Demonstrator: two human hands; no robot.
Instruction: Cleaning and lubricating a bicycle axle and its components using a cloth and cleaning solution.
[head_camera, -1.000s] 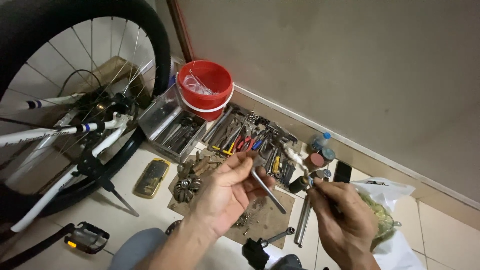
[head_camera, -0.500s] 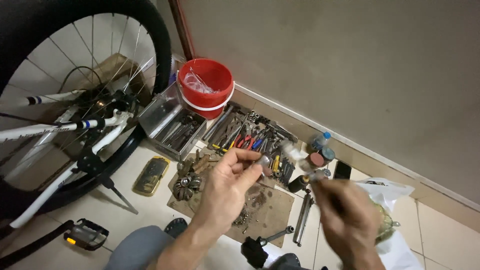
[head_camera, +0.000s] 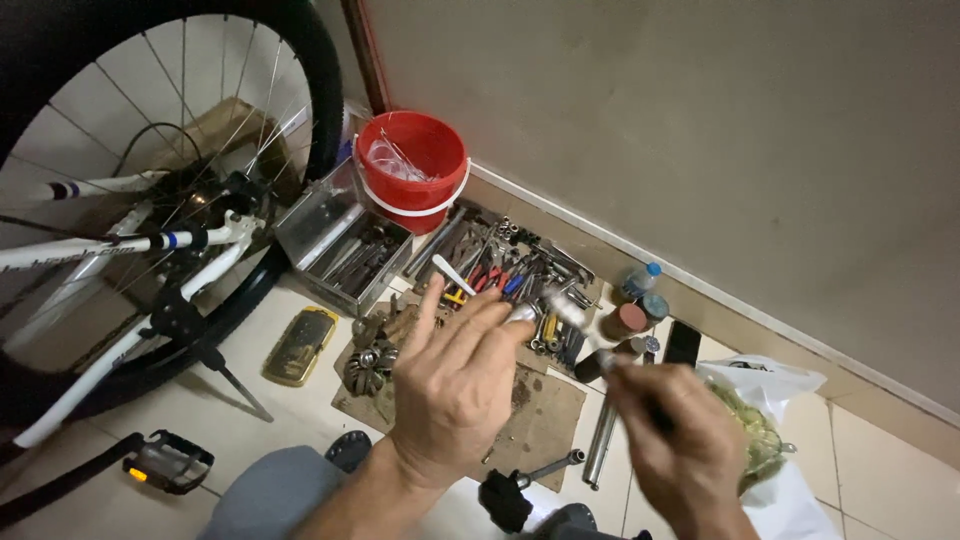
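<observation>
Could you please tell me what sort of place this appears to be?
Probably an informal bicycle repair spot on a tiled floor beside a wall: a bicycle rear wheel stands at left, loose hand tools lie spread on the floor, and a red bucket sits by an open metal toolbox.

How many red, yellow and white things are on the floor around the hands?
Red: 1, the bucket
Yellow: 1, the flat device
White: 1, the plastic bag
Total: 3
Small coloured handles in the tool pile are too jumbled to count.

Tiled floor carries red bucket, tool tray, cardboard sheet, probably loose wrenches.
</observation>
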